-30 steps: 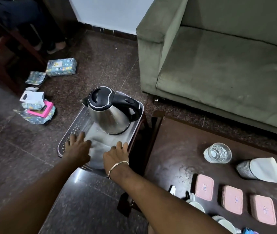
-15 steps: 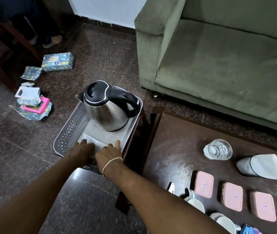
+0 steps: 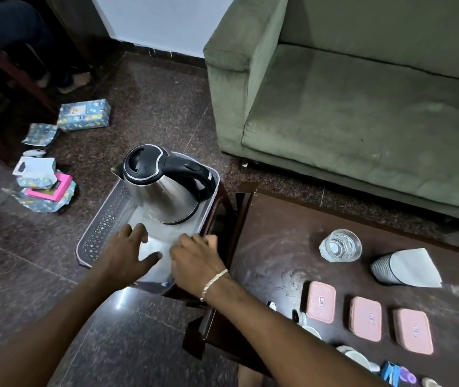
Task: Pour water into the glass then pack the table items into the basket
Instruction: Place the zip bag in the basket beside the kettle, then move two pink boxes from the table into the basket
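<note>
A grey perforated basket (image 3: 94, 241) stands on a dark stool left of the brown table (image 3: 273, 247). A steel kettle (image 3: 164, 196) with a black lid and handle sits in its far end. My left hand (image 3: 127, 255) hovers over the near end with fingers spread and nothing in it. My right hand (image 3: 194, 258) is at the basket's near right rim, fingers loosely bent, nothing visibly held. On the table are a glass (image 3: 340, 245) with water, three pink lidded boxes (image 3: 365, 318) and a grey cup holding white paper (image 3: 407, 268).
A green sofa (image 3: 362, 121) runs behind the table. White cups (image 3: 354, 356) and small items lie at the table's near edge. Wrapped boxes (image 3: 84, 114) and torn paper (image 3: 44, 188) litter the floor at left. A seated person's feet (image 3: 71, 79) are at the top left.
Both hands lay flat on the basket's near floor. Now the left hand has lifted with fingers spread and the right hand has curled toward the right rim. Kettle unmoved.
</note>
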A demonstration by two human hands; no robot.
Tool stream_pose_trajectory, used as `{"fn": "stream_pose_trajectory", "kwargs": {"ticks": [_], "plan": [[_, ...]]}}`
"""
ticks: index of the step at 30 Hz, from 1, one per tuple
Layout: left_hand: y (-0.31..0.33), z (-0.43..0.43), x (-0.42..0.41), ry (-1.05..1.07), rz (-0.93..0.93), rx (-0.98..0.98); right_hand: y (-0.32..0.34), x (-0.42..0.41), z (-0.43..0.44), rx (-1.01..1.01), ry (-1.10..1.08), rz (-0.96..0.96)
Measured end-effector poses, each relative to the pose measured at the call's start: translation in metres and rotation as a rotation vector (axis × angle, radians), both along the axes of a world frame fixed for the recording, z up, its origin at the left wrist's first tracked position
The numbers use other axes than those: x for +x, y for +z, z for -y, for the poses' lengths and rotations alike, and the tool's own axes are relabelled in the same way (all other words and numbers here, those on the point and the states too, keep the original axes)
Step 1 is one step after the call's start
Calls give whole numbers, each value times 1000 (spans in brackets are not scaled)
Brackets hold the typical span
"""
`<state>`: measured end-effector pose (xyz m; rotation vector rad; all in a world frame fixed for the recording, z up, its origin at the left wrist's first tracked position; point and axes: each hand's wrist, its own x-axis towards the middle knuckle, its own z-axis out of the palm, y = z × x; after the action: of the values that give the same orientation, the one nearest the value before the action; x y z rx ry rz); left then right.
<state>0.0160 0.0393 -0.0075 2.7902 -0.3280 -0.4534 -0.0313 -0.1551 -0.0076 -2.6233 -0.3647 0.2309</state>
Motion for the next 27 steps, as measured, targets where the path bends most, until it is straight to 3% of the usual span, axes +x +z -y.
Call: {"fn": "stream_pose_trajectory", "kwargs": {"ticks": [6, 11, 16, 21, 27], "plan": [[43, 92, -32, -56, 151, -336, 15, -28, 111, 156, -230, 90], [16, 205, -77, -36, -74, -474, 5, -89, 222, 162, -437, -89], [-43, 299, -121, 76, -443, -360, -27, -153, 304, -37, -693, -327], [-87, 344, -146, 108, -473, -144, -58, -197, 340, -37, -942, -497], [-110, 363, -152, 196, -474, -115, -83, -213, 352, 95, -1026, -577]]}}
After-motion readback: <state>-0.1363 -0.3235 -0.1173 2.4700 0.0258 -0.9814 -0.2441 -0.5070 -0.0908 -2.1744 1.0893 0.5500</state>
